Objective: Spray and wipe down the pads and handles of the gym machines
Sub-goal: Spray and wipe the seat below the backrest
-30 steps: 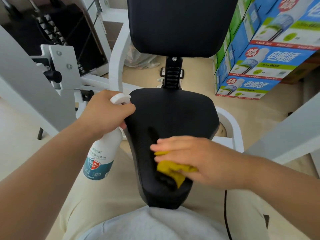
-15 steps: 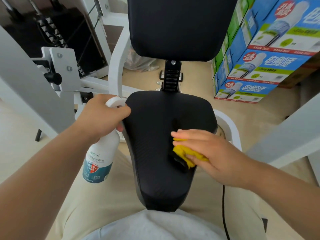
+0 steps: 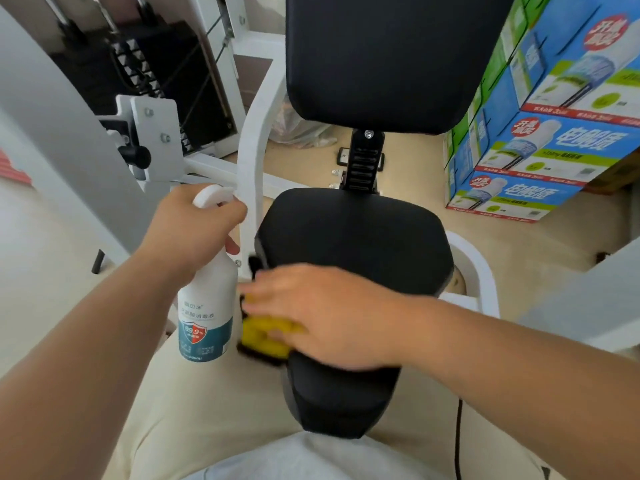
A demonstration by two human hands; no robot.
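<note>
A black seat pad [image 3: 360, 244] fills the middle of the view, with a black back pad [image 3: 388, 57] upright behind it. My right hand [image 3: 332, 313] presses a yellow cloth [image 3: 266, 332] flat against the seat pad's left edge; the hand is blurred. My left hand [image 3: 187, 230] grips the trigger head of a white spray bottle [image 3: 207, 306] with a teal label. The bottle hangs upright just left of the seat, close to the cloth.
A white machine frame tube [image 3: 252, 140] rises left of the seat. A black weight stack [image 3: 162, 71] stands at the back left. Blue and green printed boxes [image 3: 540, 133] are stacked at the right. A black cable [image 3: 459, 441] runs down at the lower right.
My right hand has swept the yellow cloth from the seat pad's middle right to its left edge. My left hand and the bottle stay almost where they were.
</note>
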